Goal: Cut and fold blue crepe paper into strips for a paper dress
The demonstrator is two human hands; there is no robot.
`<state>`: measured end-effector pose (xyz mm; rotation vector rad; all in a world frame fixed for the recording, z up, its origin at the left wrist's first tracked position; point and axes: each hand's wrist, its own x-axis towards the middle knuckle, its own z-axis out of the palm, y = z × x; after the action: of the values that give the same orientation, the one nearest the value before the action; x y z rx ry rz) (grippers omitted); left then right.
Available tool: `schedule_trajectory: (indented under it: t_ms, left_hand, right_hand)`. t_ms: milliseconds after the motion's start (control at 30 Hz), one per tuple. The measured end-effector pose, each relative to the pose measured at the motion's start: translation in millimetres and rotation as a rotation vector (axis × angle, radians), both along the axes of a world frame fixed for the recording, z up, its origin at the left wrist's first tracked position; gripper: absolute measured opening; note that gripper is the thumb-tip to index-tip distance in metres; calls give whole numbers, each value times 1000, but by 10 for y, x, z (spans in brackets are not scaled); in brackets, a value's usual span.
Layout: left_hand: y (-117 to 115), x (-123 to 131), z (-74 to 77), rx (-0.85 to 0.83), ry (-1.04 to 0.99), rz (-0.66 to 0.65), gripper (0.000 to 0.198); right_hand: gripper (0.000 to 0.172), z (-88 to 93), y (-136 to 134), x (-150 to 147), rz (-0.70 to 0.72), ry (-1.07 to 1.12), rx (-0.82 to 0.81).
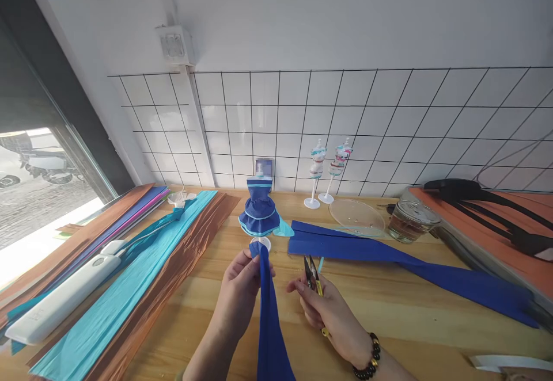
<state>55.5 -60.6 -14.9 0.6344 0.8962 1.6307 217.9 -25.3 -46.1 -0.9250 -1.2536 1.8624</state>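
My left hand pinches the upper end of a long dark blue strip, which hangs down toward the bottom edge. In my right hand is a pair of small yellow-handled snips, blades pointing up and away from me, just right of the strip. Beyond my left hand stands a small dress form in a tiered blue dress with light blue trim, its white base just above the strip's end. Another wide blue strip lies on the table to the right.
Turquoise and brown sheets lie at left beside a white glue gun. Two small dress forms, a clear round plate and a glass jar stand at the back right. An orange surface holds black straps.
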Motion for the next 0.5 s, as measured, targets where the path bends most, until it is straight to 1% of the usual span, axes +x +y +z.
schedule_trajectory:
  t_ms: [133, 233, 367, 433, 500]
  left_hand:
    - [-57, -78, 170, 26, 74, 103, 12]
    - [-145, -124, 374, -1, 208, 158, 19]
    - [-305, -202, 665, -16, 389, 168, 23]
    - [-376, -252, 759, -25, 435, 175, 23]
    - [-427, -294, 804, -43, 461, 138, 24]
  right_hand:
    - [39, -28, -8, -17, 30, -10, 35]
    - [38, -24, -9, -6, 48, -18, 48]
    - [40, -12, -9, 17, 73, -28, 80]
    - [42, -11, -15, 20, 83, -28, 103]
    - [45, -2, -25, 20, 84, -24, 141]
